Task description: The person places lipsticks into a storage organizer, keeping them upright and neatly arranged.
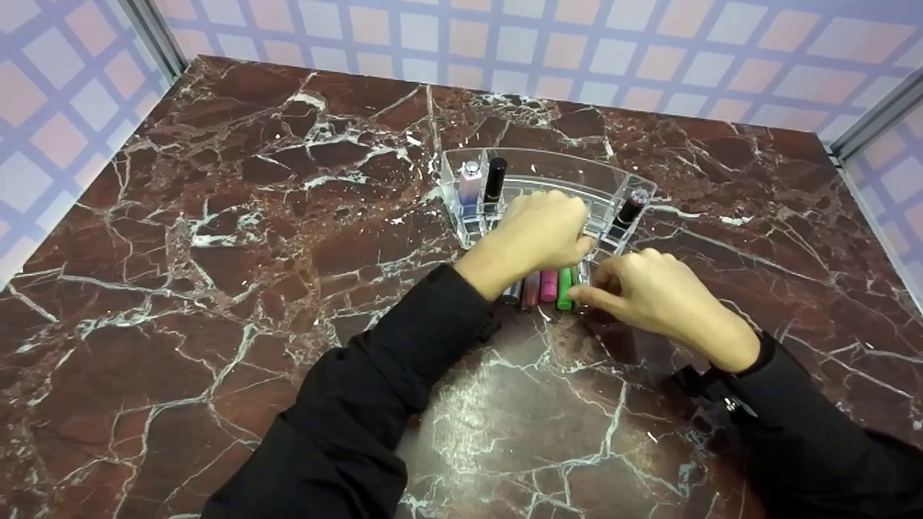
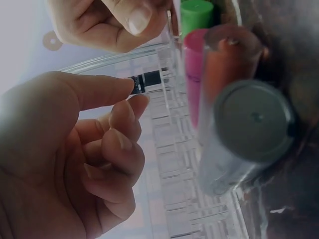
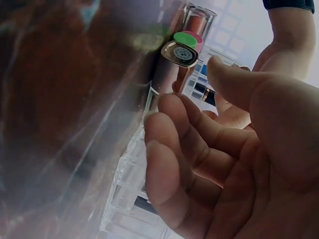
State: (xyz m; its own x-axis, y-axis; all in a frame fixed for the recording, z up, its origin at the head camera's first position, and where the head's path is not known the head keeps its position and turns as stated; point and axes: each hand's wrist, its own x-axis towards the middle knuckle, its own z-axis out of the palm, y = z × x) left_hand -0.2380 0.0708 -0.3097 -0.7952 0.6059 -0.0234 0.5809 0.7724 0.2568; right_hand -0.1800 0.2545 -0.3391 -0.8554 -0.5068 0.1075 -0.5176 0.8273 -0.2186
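The black lipstick is pinched between my left thumb and first finger, and it sits right against the clear plastic rack. My left hand is curled over the front of that rack, so from up top I cannot see the little tube at all. My other left fingers are bent in and hold nothing.

My right hand is just beside my left one. Its fingers are loosely bent and its fingertips are at the row of tubes. I cannot tell if it really grips one.

The row lies flat on the table, just in front of the rack. There is a green tube, a pink tube, a brownish tube and a silver tube, all side by side and touching.

In the rack a pale purple bottle and a tall black tube stand up straight at the left end. Another dark tube stands at the right end.

The table is dark red stone with white cracks all over it, and it is shiny. Behind it are walls with pink and light blue squares. My sleeves are black.
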